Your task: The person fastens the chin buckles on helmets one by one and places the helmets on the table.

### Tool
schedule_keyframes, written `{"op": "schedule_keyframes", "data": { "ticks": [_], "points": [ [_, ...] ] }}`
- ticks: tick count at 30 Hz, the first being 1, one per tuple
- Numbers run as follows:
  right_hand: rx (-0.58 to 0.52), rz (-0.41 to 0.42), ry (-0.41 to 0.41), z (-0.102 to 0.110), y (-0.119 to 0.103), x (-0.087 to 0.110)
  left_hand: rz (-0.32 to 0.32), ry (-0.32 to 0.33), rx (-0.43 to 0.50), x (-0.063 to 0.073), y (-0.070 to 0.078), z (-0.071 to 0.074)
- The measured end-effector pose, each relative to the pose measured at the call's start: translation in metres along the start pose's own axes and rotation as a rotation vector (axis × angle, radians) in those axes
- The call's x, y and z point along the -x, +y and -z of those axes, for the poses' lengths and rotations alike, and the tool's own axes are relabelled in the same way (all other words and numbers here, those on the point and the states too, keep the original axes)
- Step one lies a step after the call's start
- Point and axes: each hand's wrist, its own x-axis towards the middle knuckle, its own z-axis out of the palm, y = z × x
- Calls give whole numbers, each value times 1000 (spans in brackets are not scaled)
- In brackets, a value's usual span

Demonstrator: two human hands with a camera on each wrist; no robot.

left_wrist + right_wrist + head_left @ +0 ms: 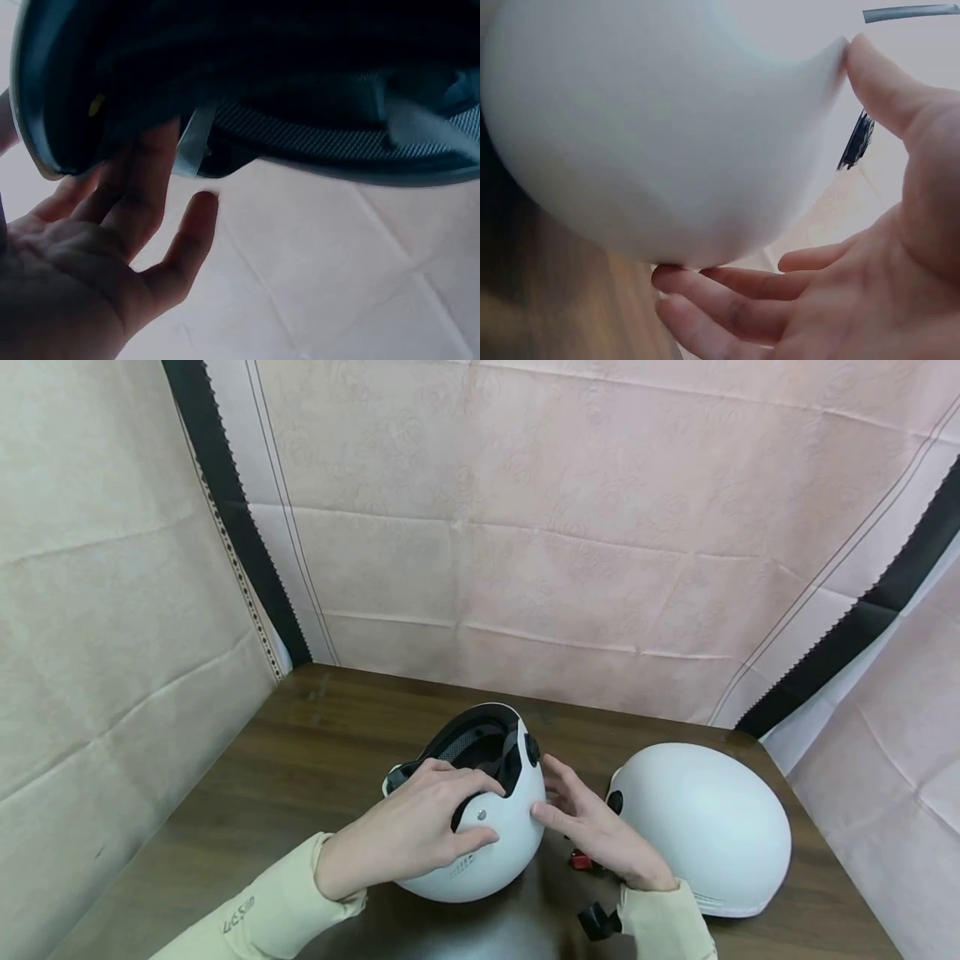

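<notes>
A white helmet [517, 852] lies upside down on the table, its dark lining [480, 743] facing up. My left hand [416, 814] lies over the near rim, thumb on the outer shell and other fingers reaching inside. In the left wrist view, those fingers [146, 176] go up into the dark interior beside a pale strap [195, 139]. At the helmet's right side, my right hand [588, 822] holds the shell. The right wrist view shows its thumb and fingertips spread against the smooth white shell [652, 135].
A second white helmet [705, 827] sits dome up at the right. A red buckle piece [580, 860] and a black piece [596, 921] lie by my right wrist. Patterned cloth [525, 543] hangs behind the brown wooden table [330, 727].
</notes>
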Motion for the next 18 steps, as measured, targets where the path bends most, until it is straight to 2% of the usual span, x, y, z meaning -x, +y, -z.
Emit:
{"op": "schedule_keyframes", "data": {
  "ticks": [6,12,15,18],
  "points": [
    [6,-59,-10,-2,7,0,22,70,98,4,-8,-4],
    [-118,-36,-52,-2,11,-3,80,131,156,5,-11,-6],
    [-153,-59,-38,-1,12,-4,91,141,172,3,-11,-5],
    [-160,-101,-22,-1,11,-5,104,123,177,3,-11,-3]
  ]
}}
